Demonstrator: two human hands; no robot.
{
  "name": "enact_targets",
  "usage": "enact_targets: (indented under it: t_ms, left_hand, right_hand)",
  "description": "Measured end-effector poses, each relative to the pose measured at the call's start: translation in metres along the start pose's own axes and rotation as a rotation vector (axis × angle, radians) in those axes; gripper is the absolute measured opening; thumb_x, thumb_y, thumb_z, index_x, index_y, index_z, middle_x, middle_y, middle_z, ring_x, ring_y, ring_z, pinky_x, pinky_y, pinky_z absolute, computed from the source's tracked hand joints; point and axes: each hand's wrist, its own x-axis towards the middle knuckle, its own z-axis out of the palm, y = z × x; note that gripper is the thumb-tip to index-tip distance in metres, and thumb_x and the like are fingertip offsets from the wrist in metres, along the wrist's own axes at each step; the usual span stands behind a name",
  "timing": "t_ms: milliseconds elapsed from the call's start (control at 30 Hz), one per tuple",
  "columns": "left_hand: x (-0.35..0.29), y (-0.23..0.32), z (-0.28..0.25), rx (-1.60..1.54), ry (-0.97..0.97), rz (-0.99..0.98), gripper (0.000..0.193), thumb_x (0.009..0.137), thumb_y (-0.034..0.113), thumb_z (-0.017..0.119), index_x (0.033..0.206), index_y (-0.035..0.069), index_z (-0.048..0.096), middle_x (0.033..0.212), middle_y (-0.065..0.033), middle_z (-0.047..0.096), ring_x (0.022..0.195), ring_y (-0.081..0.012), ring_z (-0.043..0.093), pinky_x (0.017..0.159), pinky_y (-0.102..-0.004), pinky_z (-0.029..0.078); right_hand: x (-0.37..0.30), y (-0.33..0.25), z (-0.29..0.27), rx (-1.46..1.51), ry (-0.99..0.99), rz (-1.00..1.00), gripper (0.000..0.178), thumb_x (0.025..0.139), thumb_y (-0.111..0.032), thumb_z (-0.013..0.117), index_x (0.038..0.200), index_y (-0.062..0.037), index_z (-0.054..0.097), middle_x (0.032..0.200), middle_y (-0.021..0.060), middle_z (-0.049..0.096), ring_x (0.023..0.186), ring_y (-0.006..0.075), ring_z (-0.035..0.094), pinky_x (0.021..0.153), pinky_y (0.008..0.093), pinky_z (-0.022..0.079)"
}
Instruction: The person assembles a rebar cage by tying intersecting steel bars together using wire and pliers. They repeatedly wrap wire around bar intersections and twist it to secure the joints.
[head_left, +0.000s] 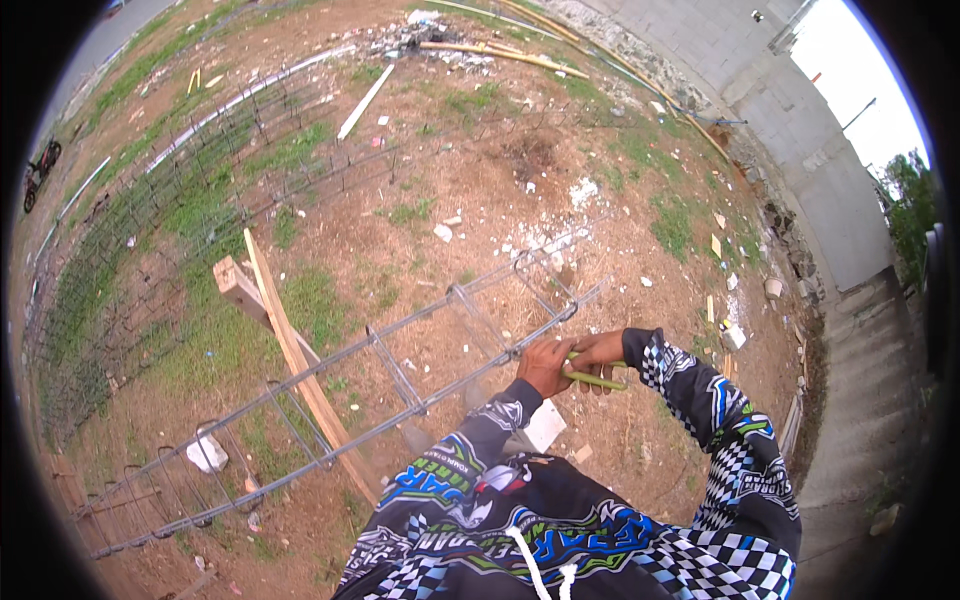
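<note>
Beside the near long bar, toward the cage's upper-right end: both hands work close together, touching or nearly so, low right of the middle of the view.
Right hand: the right hand [600, 350] has its fingers curled down around a green-handled tool [602, 381], gripping it at the handles.
Left hand: the left hand [543, 368] is bunched against the near bar, fingers bent inward; what it pinches, if anything, I cannot tell.
Tool direction: the two green handles lie roughly side by side, their free ends toward the right; the long axis runs nearly level, tipping slightly down to the right. The other end goes leftward, hidden behind the hands.
Steel cage: the rebar cage [400, 375] stretches from lower left to upper right, its long axis slanting across the view, with stirrups set crosswise along the long bars.
Timber: a wooden plank [293, 345] crosses the cage at a steep angle, and a thick wooden beam [243, 290] sits just beside the plank's upper part.
Ground: a white block [207, 453] shows between the cage bars; steel mesh [110, 300] spreads over grass at left.
Right edge: a grey block wall [830, 170] borders the dirt.
</note>
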Motion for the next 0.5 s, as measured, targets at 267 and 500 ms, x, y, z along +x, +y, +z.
enact_targets:
  t_ms: [267, 500]
  left_hand:
    - [0.044, -0.031, -0.037, -0.49, 0.171, -0.238, 0.024, 0.079, 0.023, 0.07, 0.088, 0.002, 0.063, 0.071, -0.0148, 0.063, 0.062, -0.0268, 0.061, 0.06, -0.0385, 0.047]
    - [0.038, -0.026, -0.044, -0.579, -0.049, -0.108, 0.033, 0.075, 0.022, 0.074, 0.094, -0.001, 0.059, 0.087, -0.0123, 0.063, 0.083, -0.0254, 0.06, 0.078, -0.0403, 0.048]
  right_hand:
    - [-0.003, 0.046, -0.005, 0.318, 0.661, -1.173, 0.089, 0.077, -0.061, 0.071, 0.139, -0.0026, 0.045, 0.131, 0.017, 0.056, 0.12, 0.0276, 0.056, 0.103, 0.0439, 0.045]
    - [0.075, 0.002, -0.038, 0.333, -0.055, -1.397, 0.072, 0.076, -0.032, 0.083, 0.131, 0.0034, 0.054, 0.113, 0.0196, 0.067, 0.108, 0.0326, 0.064, 0.103, 0.0449, 0.045]
